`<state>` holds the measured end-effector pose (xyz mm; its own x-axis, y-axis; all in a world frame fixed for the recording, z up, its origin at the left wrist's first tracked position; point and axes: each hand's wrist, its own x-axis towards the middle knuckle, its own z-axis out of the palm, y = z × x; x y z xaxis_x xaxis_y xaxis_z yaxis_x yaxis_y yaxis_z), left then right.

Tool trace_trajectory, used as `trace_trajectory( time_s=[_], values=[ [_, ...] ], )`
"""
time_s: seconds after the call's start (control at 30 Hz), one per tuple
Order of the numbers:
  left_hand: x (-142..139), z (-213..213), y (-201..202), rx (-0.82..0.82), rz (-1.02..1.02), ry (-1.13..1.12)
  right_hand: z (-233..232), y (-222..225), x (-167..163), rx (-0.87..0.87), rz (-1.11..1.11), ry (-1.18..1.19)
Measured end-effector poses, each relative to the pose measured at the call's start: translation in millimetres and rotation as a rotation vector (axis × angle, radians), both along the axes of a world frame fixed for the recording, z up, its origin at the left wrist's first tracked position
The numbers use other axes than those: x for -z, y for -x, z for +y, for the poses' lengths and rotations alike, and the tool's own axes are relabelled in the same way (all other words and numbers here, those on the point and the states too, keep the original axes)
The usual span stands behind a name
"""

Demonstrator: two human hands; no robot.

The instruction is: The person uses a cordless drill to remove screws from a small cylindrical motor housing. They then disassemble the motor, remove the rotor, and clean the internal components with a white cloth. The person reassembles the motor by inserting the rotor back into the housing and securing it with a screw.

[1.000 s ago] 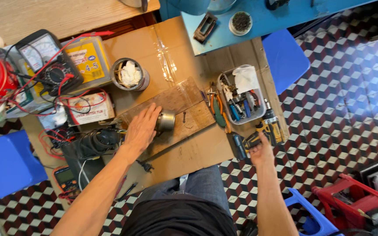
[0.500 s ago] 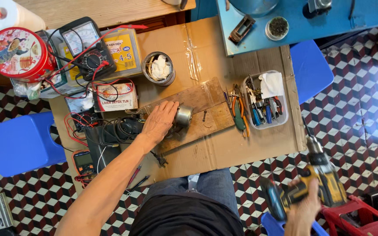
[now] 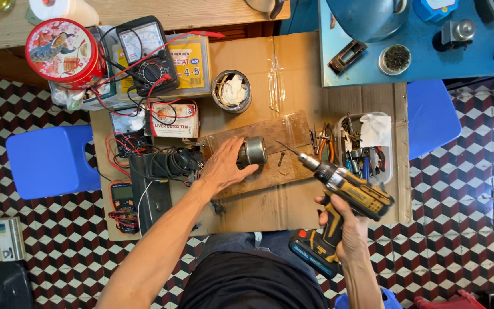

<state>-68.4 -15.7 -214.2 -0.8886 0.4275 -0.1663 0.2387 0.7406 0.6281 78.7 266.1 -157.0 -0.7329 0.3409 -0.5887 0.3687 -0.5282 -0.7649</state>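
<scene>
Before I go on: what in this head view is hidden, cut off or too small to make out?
- Left side of the metal cylinder: covered by the left hand.
- Drill handle: wrapped by the right hand; trigger finger unseen.
- Drill bit tip: too thin to tell whether it touches the wooden board.
- Blue bowl: cut off by the top edge.

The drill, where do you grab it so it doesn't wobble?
Grab the drill by its black-and-yellow handle, coming from below, near the battery, as the right hand does. The handle hangs under the body, so the bit stays free.
</scene>
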Motion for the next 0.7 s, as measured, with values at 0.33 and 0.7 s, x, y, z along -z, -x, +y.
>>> trace_trajectory(
  time_s=[0.33,0.7],
  values=[
    [2.7,1.9,0.0,-0.137,-0.039,-0.134,-13.1,39.5,15.4,-0.229,-0.118,0.116],
    [10.6,-1.0,-1.6,-0.167,-0.130,-0.206,-5.8,44.7,29.7,-0.220,-0.180,0.201]
  ],
)
